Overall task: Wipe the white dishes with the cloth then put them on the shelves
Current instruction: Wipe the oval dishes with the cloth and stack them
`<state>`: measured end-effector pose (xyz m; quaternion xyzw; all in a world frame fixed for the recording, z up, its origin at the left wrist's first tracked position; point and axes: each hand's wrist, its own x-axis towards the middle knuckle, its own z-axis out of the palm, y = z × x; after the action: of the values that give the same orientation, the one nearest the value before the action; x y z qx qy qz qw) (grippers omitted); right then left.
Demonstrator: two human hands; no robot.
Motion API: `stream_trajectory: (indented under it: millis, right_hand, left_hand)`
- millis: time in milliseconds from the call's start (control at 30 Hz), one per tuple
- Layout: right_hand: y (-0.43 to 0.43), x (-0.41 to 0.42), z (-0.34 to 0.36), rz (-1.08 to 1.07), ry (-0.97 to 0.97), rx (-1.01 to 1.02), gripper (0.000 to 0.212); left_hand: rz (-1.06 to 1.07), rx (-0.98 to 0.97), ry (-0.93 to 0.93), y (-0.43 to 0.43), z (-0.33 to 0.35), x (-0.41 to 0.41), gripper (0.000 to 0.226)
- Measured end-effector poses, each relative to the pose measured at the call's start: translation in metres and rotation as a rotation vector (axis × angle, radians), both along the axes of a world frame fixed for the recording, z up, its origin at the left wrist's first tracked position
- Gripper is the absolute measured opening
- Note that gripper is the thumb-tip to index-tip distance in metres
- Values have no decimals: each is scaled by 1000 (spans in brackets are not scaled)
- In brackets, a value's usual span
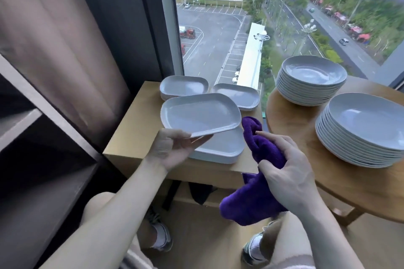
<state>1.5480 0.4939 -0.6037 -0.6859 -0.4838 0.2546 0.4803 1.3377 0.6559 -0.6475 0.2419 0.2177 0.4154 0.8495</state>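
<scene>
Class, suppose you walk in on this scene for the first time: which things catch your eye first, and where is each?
The vivid purple cloth, bunched in the right hand at centre, stands out most. Beside it the left hand holds a white rounded-corner plate above the small wooden table. On the round table at right stand a far stack of round white plates and a near stack.

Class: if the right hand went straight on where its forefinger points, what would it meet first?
Probably the rim of the plate in the left hand, the purple cloth leading; depth is unclear.
</scene>
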Motion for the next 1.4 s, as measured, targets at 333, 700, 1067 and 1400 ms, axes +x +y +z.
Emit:
stream_trajectory:
  millis: [333, 700, 1067, 1400]
  right_hand:
    - [22, -73, 6, 39, -60, -54, 55]
    - [24, -146, -14, 239, -395, -389, 73]
    - [15, -207, 2, 622, -834, -188, 80]
    - [0, -184, -16, 455, -807, -272, 62]
  left_hand:
    - [-18, -70, -3, -72, -4, -63, 55]
    - [124, -49, 177, -111, -15, -95, 71]
    - [247, -100, 204, -105, -10, -103, 71]
    - [308, -101, 154, -101, 1, -111, 74]
